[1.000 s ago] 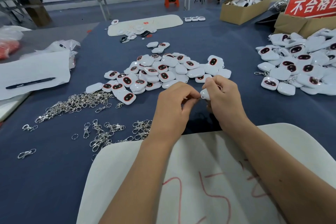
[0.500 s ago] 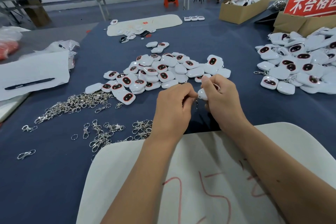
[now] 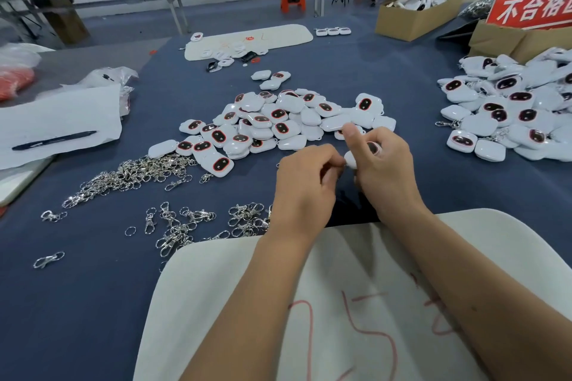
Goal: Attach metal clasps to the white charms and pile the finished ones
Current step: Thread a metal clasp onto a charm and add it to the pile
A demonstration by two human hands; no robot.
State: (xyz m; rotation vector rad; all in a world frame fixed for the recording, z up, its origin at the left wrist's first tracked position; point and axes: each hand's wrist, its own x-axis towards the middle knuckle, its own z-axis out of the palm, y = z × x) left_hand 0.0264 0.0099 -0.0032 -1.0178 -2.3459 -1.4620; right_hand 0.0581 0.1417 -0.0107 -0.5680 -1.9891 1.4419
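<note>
Left of both hands, silver metal swivel clasps (image 3: 130, 175) lie in one dense heap plus scattered clusters, too many to count. The left hand (image 3: 305, 187) is curled, fingertips pinched at one rounded white plastic charm (image 3: 351, 159); what it pinches is hidden. The right hand (image 3: 383, 170) grips that charm, thumb raised; its axis is unclear. Beyond lies one unfinished pile (image 3: 278, 124), and right of the hands one finished pile (image 3: 507, 108).

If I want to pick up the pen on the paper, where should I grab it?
Grab the pen around its middle, coming straight down from above. It lies flat on the white paper, long and thin, with bare paper on both long sides, so a thumb and finger can probably pinch across it there and keep it balanced.
</note>
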